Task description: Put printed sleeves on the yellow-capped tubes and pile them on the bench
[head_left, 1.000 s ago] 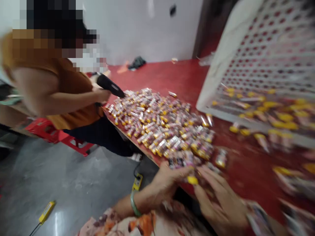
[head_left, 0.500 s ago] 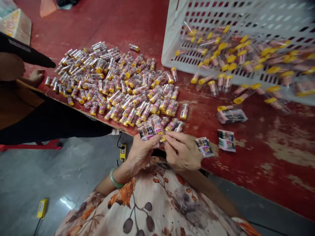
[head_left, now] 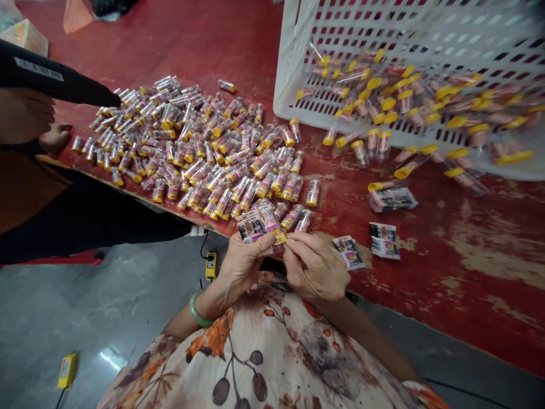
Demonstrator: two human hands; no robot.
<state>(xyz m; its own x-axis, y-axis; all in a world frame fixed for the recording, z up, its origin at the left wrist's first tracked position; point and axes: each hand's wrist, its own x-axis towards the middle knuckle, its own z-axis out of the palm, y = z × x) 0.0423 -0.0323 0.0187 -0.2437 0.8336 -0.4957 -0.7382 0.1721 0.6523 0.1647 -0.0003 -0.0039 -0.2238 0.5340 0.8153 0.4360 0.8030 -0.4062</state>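
Observation:
My left hand [head_left: 244, 264] is closed on a small stack of printed labels [head_left: 252, 225] and a yellow-capped clear vial [head_left: 272, 222] at the near edge of the red table [head_left: 447, 255]. My right hand [head_left: 313, 267] pinches the vial's near end beside it. Just beyond my hands lies a broad heap of labelled yellow-capped vials [head_left: 200, 147]. Two loose label stacks [head_left: 349, 251] [head_left: 384, 240] lie on the table to the right of my right hand.
A white slotted crate [head_left: 383, 51] lies tipped at the back right, spilling unlabelled vials [head_left: 383, 142]. Another person at the left holds a black heat gun [head_left: 55, 82] over the heap. A yellow switch box [head_left: 210, 266] hangs below the table edge; another yellow box [head_left: 65, 370] lies on the grey floor.
The view swung down from the room onto the table. My hands came together near the edge and took hold of the labels and a vial. The other person's heat gun moved further over the heap.

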